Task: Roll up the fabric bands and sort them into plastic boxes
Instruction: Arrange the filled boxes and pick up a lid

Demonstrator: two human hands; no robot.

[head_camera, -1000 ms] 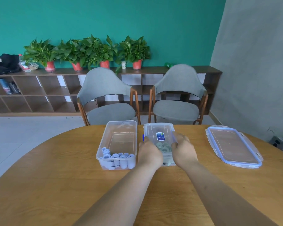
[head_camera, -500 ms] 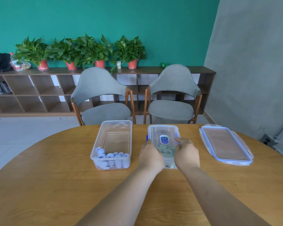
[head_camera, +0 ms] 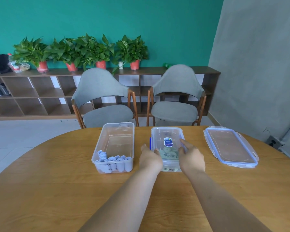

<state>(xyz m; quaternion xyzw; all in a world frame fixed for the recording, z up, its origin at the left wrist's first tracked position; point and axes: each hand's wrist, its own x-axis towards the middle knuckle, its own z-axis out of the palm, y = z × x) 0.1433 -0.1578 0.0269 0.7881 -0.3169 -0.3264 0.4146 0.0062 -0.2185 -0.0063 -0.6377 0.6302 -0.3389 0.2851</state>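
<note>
On the tabletop (head_camera: 57, 190), the right hand (head_camera: 192, 159) lays straight fingers (head_camera: 183, 144) along the lidded box (head_camera: 168, 133), likely pressing it closed over green rolled bands (head_camera: 169, 153). The left hand (head_camera: 150, 159) touches its corner, and I cannot tell the grip. Alongside, the open box (head_camera: 98, 146) holds pale rolls (head_camera: 114, 162). Its spare lid (head_camera: 229, 146) lies well right.

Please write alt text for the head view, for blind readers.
A person's left hand and right hand rest on the lidded box of green fabric rolls on a wooden table. Left of it stands an open box with pale blue rolls; right of it lies a spare lid.
</note>
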